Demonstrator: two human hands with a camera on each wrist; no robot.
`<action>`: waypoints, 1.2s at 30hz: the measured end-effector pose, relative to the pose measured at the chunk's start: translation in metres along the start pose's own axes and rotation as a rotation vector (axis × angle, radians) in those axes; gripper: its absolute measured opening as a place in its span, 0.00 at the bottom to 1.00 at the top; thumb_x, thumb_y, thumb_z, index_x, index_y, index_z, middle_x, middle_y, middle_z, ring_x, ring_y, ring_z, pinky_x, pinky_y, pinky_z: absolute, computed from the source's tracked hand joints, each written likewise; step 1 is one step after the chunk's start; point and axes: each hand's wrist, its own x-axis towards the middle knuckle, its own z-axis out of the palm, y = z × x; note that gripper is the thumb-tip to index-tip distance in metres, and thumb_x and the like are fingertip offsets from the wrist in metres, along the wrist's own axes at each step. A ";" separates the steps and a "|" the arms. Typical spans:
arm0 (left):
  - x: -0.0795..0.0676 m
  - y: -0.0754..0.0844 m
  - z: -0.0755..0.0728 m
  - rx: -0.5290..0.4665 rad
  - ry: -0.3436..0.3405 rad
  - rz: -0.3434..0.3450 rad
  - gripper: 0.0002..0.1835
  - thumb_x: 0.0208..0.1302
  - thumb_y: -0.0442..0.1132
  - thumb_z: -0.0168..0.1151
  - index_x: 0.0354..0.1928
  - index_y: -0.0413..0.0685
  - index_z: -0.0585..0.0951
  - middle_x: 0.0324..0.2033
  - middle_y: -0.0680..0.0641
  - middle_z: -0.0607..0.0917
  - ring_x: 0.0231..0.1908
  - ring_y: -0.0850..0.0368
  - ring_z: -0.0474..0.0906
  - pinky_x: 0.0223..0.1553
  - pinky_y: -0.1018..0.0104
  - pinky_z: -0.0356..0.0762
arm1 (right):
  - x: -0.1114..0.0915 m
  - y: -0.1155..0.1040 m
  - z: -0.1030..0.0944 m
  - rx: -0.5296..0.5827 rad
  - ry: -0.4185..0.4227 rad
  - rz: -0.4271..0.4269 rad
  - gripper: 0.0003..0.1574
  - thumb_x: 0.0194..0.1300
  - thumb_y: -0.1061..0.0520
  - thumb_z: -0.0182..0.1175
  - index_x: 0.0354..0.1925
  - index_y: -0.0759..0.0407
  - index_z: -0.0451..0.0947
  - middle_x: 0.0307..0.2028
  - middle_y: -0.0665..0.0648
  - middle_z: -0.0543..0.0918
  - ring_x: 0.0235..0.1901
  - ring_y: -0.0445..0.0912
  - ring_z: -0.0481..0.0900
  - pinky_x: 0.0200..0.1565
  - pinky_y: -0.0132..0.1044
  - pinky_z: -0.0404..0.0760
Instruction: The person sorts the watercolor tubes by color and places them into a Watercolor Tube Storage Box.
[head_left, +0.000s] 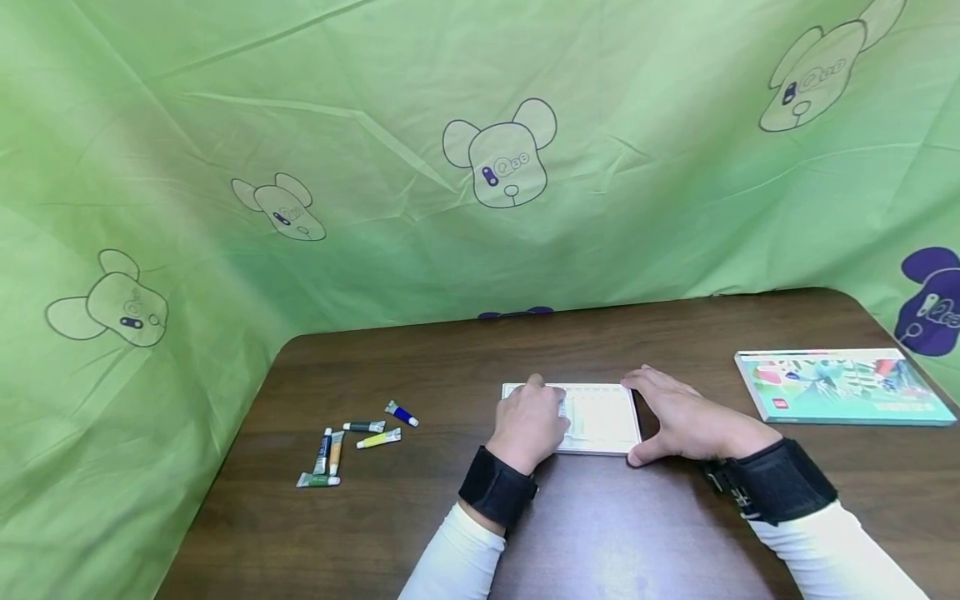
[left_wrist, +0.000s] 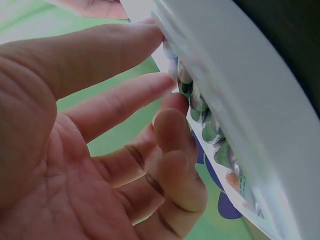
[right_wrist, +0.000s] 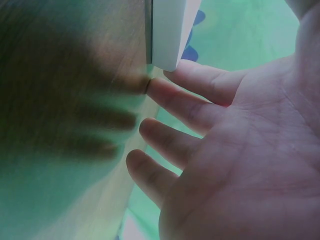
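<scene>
A shallow white tray (head_left: 603, 417) lies on the table. My left hand (head_left: 528, 425) is over its left end. In the left wrist view the left thumb (left_wrist: 115, 45) touches the tray's rim, and the bent fingers reach a row of small paint tubes (left_wrist: 212, 132) inside; none shows clearly pinched. At the tray's right end, my right hand (head_left: 686, 417) spreads its thumb and fingers across the near and far corners. In the right wrist view the fingers (right_wrist: 182, 102) are fairly straight and touch the tray's corner.
Several loose paint tubes, among them a yellow tube (head_left: 379, 439) and a green tube (head_left: 318, 481), lie on the table's left side. A flat illustrated box (head_left: 847, 387) lies at the right. Behind the brown table (head_left: 420, 533) hangs a green printed cloth (head_left: 375, 250).
</scene>
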 end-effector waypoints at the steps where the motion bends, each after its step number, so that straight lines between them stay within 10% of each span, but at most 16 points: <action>1: 0.000 0.000 0.000 0.004 0.006 0.001 0.13 0.55 0.46 0.63 0.44 0.60 0.85 0.36 0.50 0.78 0.28 0.55 0.77 0.25 0.59 0.73 | 0.000 0.000 0.000 0.000 0.000 0.001 0.66 0.35 0.27 0.69 0.62 0.68 0.64 0.63 0.68 0.68 0.67 0.67 0.55 0.60 0.65 0.58; 26: -0.006 -0.012 -0.016 -0.057 0.135 -0.033 0.19 0.62 0.49 0.59 0.54 0.59 0.82 0.45 0.50 0.81 0.40 0.55 0.80 0.32 0.58 0.78 | 0.000 0.000 0.001 0.006 -0.005 0.003 0.67 0.35 0.26 0.68 0.63 0.67 0.64 0.63 0.68 0.67 0.66 0.67 0.56 0.60 0.65 0.59; 36: -0.015 -0.069 -0.030 -0.114 0.213 0.079 0.15 0.62 0.45 0.59 0.51 0.56 0.83 0.40 0.54 0.81 0.33 0.63 0.77 0.31 0.66 0.76 | -0.001 0.000 0.000 0.007 -0.001 0.001 0.66 0.36 0.27 0.69 0.63 0.67 0.64 0.63 0.67 0.67 0.66 0.66 0.56 0.59 0.65 0.59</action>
